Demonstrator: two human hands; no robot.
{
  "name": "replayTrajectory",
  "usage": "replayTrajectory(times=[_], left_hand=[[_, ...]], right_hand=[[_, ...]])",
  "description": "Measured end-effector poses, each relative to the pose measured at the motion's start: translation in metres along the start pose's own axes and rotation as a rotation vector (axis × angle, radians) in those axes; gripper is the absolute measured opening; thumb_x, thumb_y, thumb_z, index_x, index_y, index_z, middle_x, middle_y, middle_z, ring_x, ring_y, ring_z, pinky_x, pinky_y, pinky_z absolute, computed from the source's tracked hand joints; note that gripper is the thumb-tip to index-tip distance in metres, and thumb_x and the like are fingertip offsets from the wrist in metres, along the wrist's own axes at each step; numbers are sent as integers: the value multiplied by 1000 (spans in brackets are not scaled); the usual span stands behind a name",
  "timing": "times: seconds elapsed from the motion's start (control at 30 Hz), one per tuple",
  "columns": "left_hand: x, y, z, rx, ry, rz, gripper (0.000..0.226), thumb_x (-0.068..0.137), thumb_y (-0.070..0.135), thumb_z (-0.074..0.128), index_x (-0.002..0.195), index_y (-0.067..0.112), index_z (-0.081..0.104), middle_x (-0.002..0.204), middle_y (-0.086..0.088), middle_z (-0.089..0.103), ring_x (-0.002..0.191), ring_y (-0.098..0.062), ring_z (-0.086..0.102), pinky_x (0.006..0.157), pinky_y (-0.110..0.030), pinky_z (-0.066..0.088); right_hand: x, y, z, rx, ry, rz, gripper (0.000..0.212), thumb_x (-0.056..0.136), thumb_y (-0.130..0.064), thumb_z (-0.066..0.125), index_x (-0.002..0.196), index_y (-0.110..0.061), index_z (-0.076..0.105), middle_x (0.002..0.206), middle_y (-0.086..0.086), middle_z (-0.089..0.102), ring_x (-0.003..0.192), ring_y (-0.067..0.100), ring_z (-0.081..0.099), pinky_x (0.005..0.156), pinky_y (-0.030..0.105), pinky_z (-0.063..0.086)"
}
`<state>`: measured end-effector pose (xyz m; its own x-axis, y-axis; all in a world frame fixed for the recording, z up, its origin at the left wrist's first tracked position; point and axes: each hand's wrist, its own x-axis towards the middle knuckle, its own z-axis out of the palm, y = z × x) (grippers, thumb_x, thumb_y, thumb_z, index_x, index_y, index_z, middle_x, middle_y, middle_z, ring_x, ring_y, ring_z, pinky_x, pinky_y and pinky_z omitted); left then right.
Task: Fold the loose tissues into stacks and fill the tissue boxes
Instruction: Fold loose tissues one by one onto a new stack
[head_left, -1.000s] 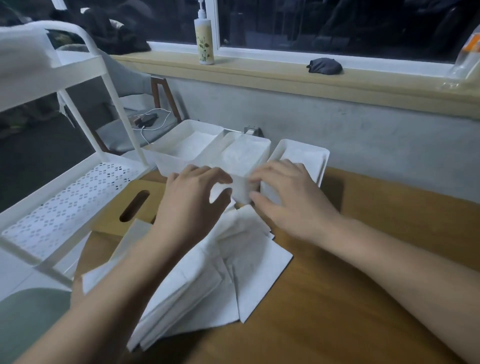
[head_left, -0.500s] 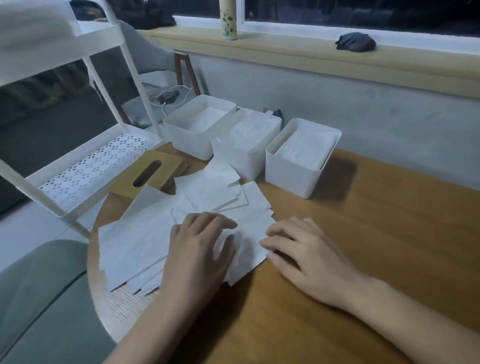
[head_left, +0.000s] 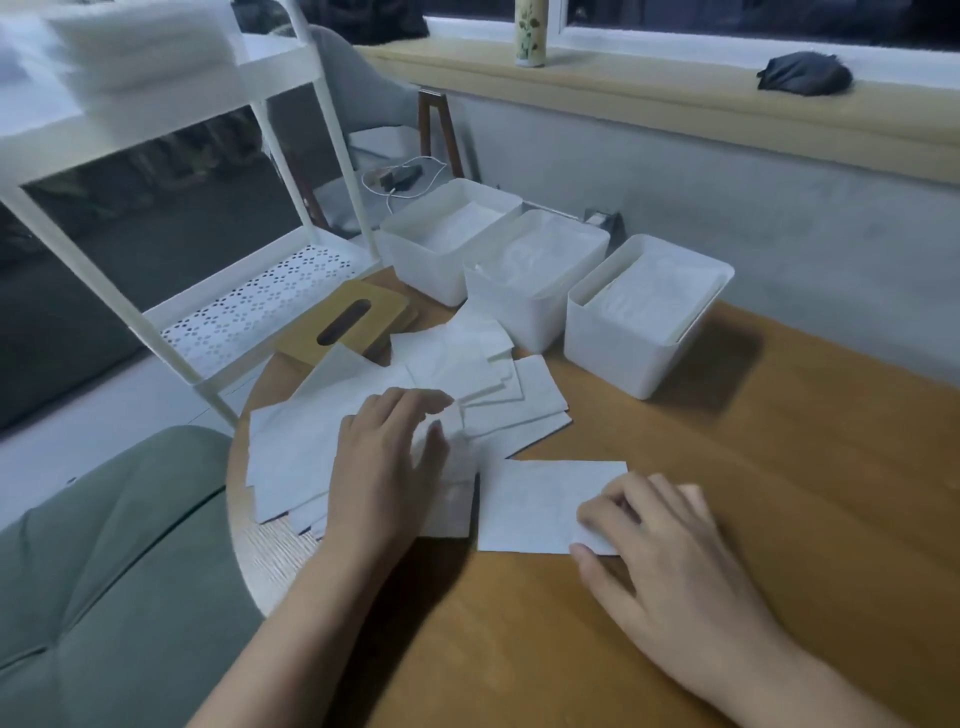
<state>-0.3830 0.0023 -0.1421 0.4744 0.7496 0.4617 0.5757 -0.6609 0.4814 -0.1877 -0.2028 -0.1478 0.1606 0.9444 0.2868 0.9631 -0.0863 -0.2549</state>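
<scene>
A single tissue (head_left: 540, 504), long axis left-to-right, is pinched at its right corner by the right hand (head_left: 670, 561); the loose pile (head_left: 363, 415) is pressed flat by the open left hand (head_left: 387, 467).

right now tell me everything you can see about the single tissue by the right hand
The single tissue is a white rectangular sheet, thin and papery-looking, lying flat on the wooden table, apart from the loose tissue pile. The right hand pinches its near right corner, lifting that corner slightly. The left hand rests on the pile, not on it.
</scene>
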Motion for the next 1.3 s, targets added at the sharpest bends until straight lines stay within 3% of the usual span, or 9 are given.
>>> replayTrajectory(times=[0.3, 0.53, 0.63, 0.8, 0.97, 1.07, 1.3], left_hand=[[-39, -52, -26, 63, -27, -11, 15, 99, 31, 76, 113, 32, 74, 116, 13, 66, 105, -21, 60, 86, -52, 51], [-37, -46, -24, 59, 4, -87, 9, 101, 31, 75, 107, 25, 78, 108, 8, 71, 100, -20, 64, 83, -36, 50], [-39, -45, -29, 19, 50, -170, 14, 103, 35, 72, 111, 24, 77, 106, 9, 75, 98, -16, 66, 82, -36, 52], [-39, -49, -30, 2, 64, -199, 16, 102, 24, 72, 117, 25, 76, 107, 11, 77, 98, -15, 69, 80, -29, 46], [-38, -45, -32, -45, 99, -244, 26, 100, 15, 73, 123, 26, 72, 104, 14, 78, 98, -13, 71, 81, -31, 50], [-42, -34, -35, -3, 148, -97, 27, 98, 14, 75, 123, 23, 71, 104, 12, 78, 98, -17, 72, 81, -39, 54], [-67, 31, -23, -117, 95, 147, 23, 98, 20, 77, 120, 25, 72, 104, 15, 77, 95, -12, 68, 81, -42, 53]], right_hand=[[0, 0, -3, -6, 0, 26, 14, 96, -48, 58, 93, -35, 53, 96, -18, 43, 91, 9, 47, 89, 38, 40], [-1, -2, -3, 11, 5, 51, 14, 103, -45, 57, 93, -38, 50, 96, -19, 44, 91, 8, 48, 88, 37, 37], [0, 0, -2, 17, 10, 51, 14, 103, -41, 60, 93, -37, 52, 96, -19, 46, 92, 8, 49, 89, 37, 38], [2, 1, 1, 30, 41, 42, 14, 104, -40, 59, 92, -36, 55, 95, -19, 48, 91, 9, 52, 88, 38, 38], [4, 2, 4, 83, 90, 69, 10, 105, -41, 59, 100, -35, 65, 94, -21, 54, 93, 5, 55, 88, 36, 39], [6, -1, 4, 146, 165, 65, 10, 101, -34, 69, 110, -30, 70, 98, -21, 58, 96, 2, 57, 90, 38, 42], [5, -22, -5, 233, 237, 11, 46, 93, -28, 81, 136, -26, 64, 126, -16, 57, 114, 7, 58, 101, 26, 37]])
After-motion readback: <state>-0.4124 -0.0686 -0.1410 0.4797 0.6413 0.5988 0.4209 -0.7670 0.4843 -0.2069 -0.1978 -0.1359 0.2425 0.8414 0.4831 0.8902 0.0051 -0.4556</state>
